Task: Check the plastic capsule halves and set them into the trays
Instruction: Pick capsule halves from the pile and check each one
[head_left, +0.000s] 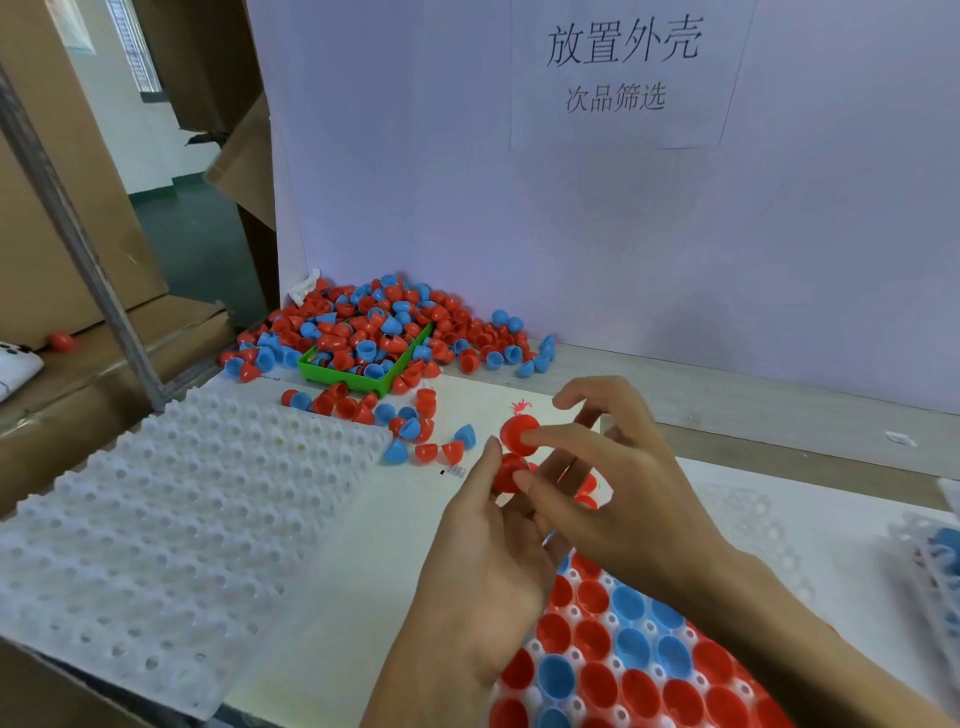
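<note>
Checking: my right hand (597, 467) is pinching one red half (517, 431), my left hand (493, 551) is gripping another red half (509, 473), both just above the filled tray (649, 670). That tray is holding many halves; beyond it, the loose pile (374, 332) is waiting, and the white tray (171, 519) left of it looks unfilled.

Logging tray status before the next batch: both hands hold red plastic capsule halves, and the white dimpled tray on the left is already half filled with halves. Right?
Not quite. The head view shows the white dimpled tray on the left holds no halves. The left hand and right hand do hold red plastic capsule halves.
</note>
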